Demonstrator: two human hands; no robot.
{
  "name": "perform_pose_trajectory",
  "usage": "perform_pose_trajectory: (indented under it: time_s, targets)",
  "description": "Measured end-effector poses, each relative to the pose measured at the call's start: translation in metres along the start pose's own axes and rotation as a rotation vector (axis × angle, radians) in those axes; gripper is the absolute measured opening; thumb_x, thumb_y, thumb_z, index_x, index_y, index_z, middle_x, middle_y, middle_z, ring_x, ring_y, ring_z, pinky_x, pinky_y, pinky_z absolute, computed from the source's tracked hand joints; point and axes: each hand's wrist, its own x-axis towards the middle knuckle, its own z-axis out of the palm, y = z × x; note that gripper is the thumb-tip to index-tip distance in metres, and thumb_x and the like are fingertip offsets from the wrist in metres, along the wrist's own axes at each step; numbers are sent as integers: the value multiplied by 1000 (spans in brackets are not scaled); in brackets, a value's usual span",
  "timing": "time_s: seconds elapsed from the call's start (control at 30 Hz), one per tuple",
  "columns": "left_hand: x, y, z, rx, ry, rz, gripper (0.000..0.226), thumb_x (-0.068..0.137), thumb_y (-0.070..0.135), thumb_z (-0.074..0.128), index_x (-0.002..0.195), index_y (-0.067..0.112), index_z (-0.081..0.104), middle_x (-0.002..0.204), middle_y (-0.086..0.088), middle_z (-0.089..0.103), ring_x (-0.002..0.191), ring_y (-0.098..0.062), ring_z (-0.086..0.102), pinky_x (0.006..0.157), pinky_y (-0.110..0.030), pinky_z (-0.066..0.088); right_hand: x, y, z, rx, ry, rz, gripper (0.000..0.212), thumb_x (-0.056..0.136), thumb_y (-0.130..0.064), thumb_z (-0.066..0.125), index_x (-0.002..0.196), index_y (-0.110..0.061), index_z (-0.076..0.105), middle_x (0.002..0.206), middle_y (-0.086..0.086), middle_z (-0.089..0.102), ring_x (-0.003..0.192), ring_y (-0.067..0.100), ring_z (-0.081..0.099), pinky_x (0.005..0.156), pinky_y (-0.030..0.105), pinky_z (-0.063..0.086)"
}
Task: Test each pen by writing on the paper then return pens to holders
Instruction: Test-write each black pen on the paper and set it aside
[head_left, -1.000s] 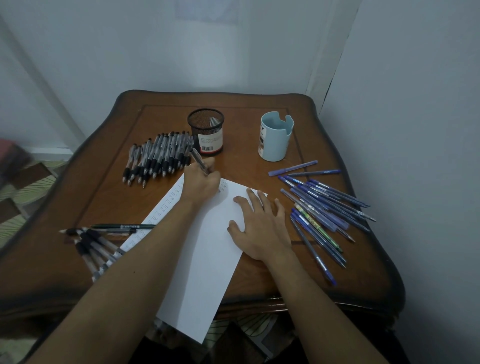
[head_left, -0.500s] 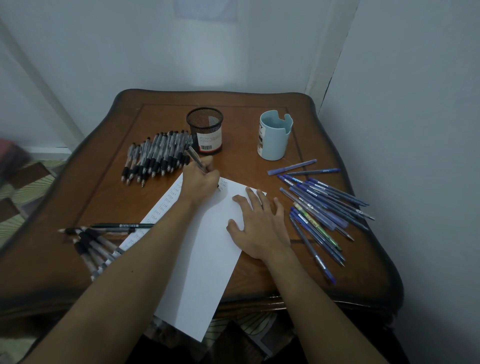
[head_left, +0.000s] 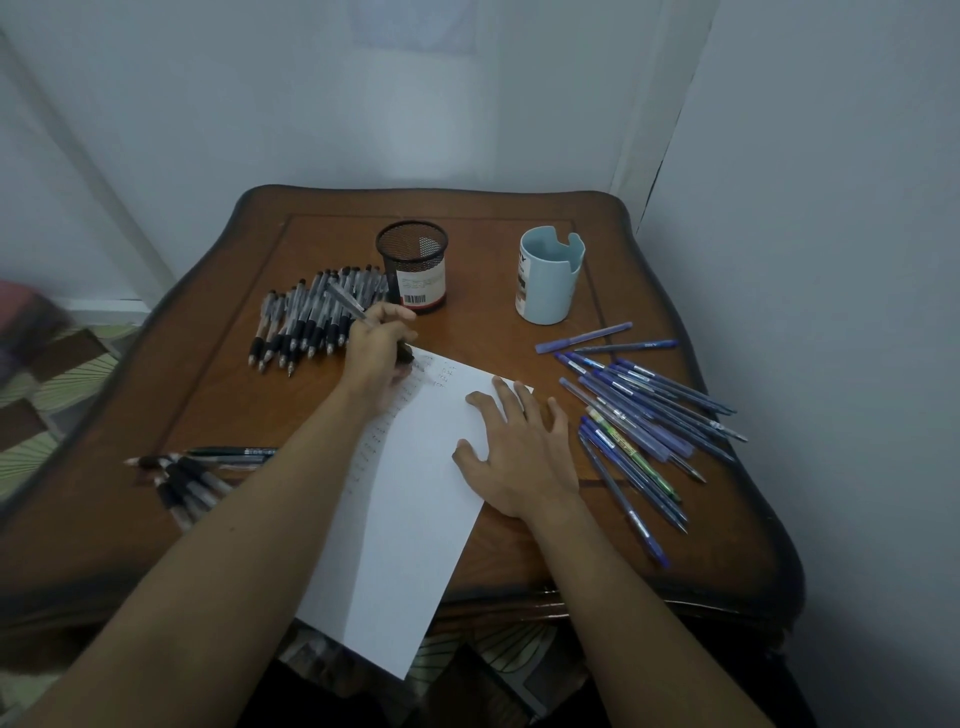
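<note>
The pen (head_left: 345, 300) was in the left grip (head_left: 376, 348), fingers curled round it, at the far-left corner of the paper (head_left: 415, 493). Its dark lower end sat at the paper's edge, just in front of the mesh holder (head_left: 413, 265). Vs. half a sec. before, the left grip had shifted a bit left and away from the person. The pen's top end leaned further left, now over the black pens (head_left: 306, 322) instead of pointing at the mesh holder. The right grip (head_left: 519, 457) hadn't moved: flat, fingers straight and spread, pressing the paper's right side, fingertips near its far-right corner. The paper lay in the same spot, skewed, w/ its near end hanging over the worktop (head_left: 218, 395) edge. The black pens lay in a row left of the mesh holder. The blue holder (head_left: 550, 280) stood upright to its right, apart. The blue pens (head_left: 639, 415) lay heaped on the right, just beside the right grip. The near pens (head_left: 187, 478) lay at the near left.

Hard to see: the pen's middle was hidden inside the left grip, and the tip was too dark to tell if it touched the paper. Small marks ran along the paper's left side & far end, too faint to read. The left forearm covered part of the near pens and the paper's left edge. The holders' insides were too dim to judge. The blue holder's print was cut off by its curve.
</note>
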Motion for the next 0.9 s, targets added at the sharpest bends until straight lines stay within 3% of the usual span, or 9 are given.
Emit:
perform_pose_trajectory:
  time_s: [0.1,0.17,0.27,0.37,0.57,0.7,0.9]
  targets:
    - [-1,0,-7,60,29,-19,25,91,-3,49,105,16,56,68,-2,45,50,-12,42,44,-25,34,0,-1,-1,-5,3,6,72,85,-66,21,152,-39,25,167,-4,10,154,20,5,121,53,1]
    - [-3,-2,-14,178,31,46,4,102,20,49,104,21,53,68,-3,46,48,-13,41,45,-28,35,0,-1,-1,-2,0,6,72,85,-66,22,152,-39,25,167,-4,10,154,20,5,121,53,0]
    - [-8,-2,-29,365,24,152,33,106,45,39,103,18,58,63,-4,53,46,-12,44,47,-28,38,-1,-1,-1,-1,13,5,69,87,-65,24,151,-39,26,167,-4,12,154,21,5,121,53,0]
    - [-12,1,-44,418,22,235,40,108,40,36,104,16,68,55,-6,57,41,-9,48,52,-29,44,-1,-1,-1,-2,18,6,68,88,-65,25,150,-39,26,166,-4,13,153,20,6,121,53,1]
    - [-15,8,-68,344,87,219,36,109,34,38,122,14,64,67,-6,61,51,-10,57,51,-27,52,-2,-2,-3,-4,17,5,63,93,-63,31,150,-39,26,166,-4,13,153,20,6,121,53,1]
    - [-16,13,-80,315,124,235,15,102,30,58,95,22,69,60,6,61,46,-5,54,45,-22,46,-2,-3,-3,6,28,6,59,96,-59,37,150,-39,28,166,-4,15,153,19,6,121,53,2]
    - [-3,13,-95,385,296,232,18,93,31,71,82,17,67,74,4,64,58,-10,55,62,-23,53,-3,-3,-4,-7,33,10,57,96,-59,36,149,-40,27,166,-5,14,153,18,6,121,52,2]
